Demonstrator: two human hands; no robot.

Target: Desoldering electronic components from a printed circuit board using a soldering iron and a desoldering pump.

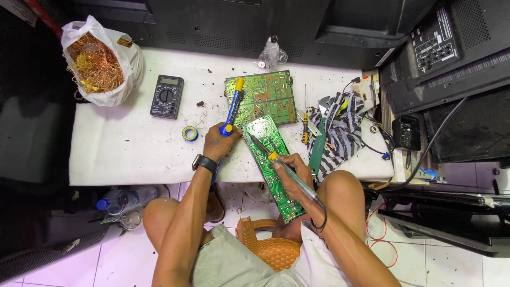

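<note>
At the desk's (pixel 122 154) far left corner sits a bag of copper wire (pixel 98 61), a black multimeter (pixel 167 96) beside it. Your left hand (pixel 218 141), near the front edge, grips a blue-and-yellow desoldering pump (pixel 232 106). Your right hand (pixel 289 169) holds a soldering iron (pixel 281 166), tip on the long green circuit board (pixel 271 165) overhanging the desk's front edge.

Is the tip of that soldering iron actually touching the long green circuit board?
Touching: in the head view, the soldering iron in the right hand runs up-left and its tip ends on the long green circuit board.
</note>
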